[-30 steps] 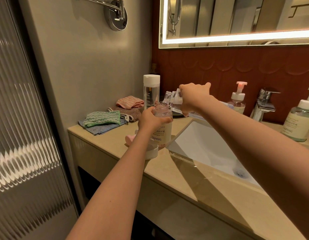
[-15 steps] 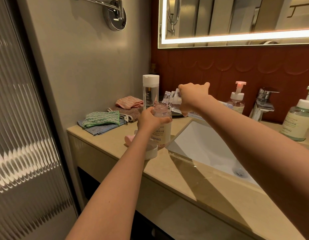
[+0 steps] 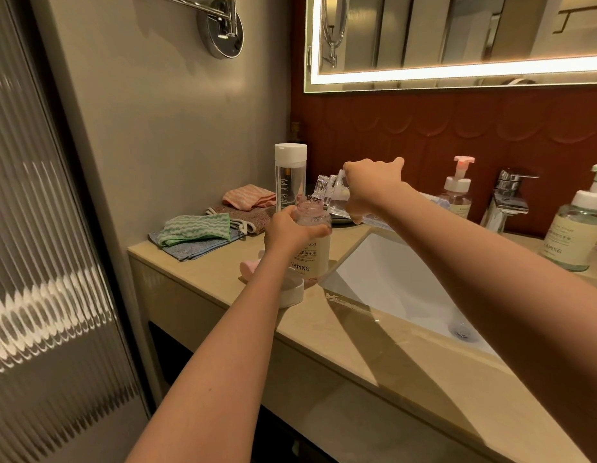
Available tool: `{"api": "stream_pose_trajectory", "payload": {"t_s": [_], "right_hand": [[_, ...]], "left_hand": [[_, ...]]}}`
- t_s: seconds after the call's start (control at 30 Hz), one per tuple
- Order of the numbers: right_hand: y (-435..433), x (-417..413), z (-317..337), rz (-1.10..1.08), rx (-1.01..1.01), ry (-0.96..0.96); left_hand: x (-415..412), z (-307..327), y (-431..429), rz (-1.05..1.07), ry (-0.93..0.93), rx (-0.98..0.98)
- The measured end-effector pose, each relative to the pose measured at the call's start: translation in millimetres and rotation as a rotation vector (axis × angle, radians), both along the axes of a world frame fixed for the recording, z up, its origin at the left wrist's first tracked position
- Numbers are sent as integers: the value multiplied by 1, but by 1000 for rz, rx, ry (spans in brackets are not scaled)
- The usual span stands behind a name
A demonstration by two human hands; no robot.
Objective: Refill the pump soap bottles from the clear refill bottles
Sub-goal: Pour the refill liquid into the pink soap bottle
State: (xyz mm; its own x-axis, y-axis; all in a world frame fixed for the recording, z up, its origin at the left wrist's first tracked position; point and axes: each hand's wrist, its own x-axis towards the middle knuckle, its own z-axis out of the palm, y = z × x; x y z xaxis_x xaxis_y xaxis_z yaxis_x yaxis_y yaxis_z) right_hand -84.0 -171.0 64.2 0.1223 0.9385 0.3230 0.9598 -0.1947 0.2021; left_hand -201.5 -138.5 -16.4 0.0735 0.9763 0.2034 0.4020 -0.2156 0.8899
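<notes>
Beige stone desk [image 3: 203,272] runs along a bathroom wall, with a white sunken basin [image 3: 390,279] set into it and a lit mirror above.

The pink-tinted soap bottle with a cream printed label [image 3: 312,255] stands on the desk at the basin's left corner. Its neck is open and its pump is off. The left grip [image 3: 287,228] is curled round the bottle's shoulder and steadies it. The right grip [image 3: 370,188] is wrapped round the clear ribbed refill bottle [image 3: 329,192], which is tipped on its side with its mouth just over the open neck.

This looks like the pouring step for the first bottle. Whether liquid is running cannot be told, and the label hides the level.

A white round collar [image 3: 290,292] lies beside the base under the left forearm, perhaps part of the removed pump.

Next, the pour calls for a steady tilt with the mouths aligned, then righting the refill bottle before the neck overflows and refitting the pump.

A pink-topped pump bottle [image 3: 457,192] and a green-topped one [image 3: 581,228] stand further right, seemingly awaiting their turn.
</notes>
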Motion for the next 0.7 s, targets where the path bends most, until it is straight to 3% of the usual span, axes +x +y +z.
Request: {"api": "stream_pose_trajectory", "payload": {"t_s": [0.7], "right_hand": [[4,2,-2,-3,14,-12]], "left_hand": [[0,2,-5,-16,-26,-13]]}}
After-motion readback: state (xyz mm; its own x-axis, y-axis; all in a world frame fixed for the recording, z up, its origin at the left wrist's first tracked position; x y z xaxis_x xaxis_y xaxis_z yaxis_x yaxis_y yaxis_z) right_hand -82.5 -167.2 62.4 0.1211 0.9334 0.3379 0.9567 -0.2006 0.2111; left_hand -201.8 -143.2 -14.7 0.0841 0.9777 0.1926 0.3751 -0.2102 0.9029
